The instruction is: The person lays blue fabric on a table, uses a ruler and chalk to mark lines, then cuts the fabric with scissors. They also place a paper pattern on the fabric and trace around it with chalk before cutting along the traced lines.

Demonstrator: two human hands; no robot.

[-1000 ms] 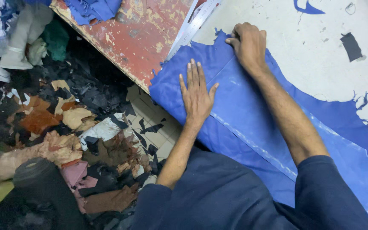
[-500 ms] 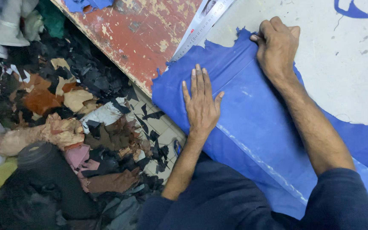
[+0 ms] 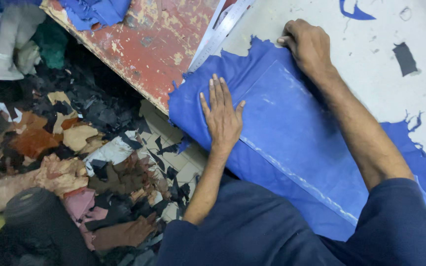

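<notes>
Head view: left hand [image 3: 221, 116] flat, fingers spread, pressing clear template [image 3: 292, 133] onto blue leather hide [image 3: 272, 172] on worn worktable [image 3: 149, 39]. Right hand [image 3: 309, 44] curled, pinning hide's far edge beside steel ruler [image 3: 220, 32]. Template placed; likely no cut made yet. Scraps [image 3: 75, 152] on floor.

A blue leather sheet [image 3: 292, 128] is pressed flat on the worn table [image 3: 149, 44] by the left hand [image 3: 221, 116]. Its far edge, at one o'clock, is gripped by the right hand [image 3: 309, 44]. A metal ruler [image 3: 220, 30] is seen at twelve o'clock, and leather scraps [image 3: 70, 148] at nine o'clock.
</notes>
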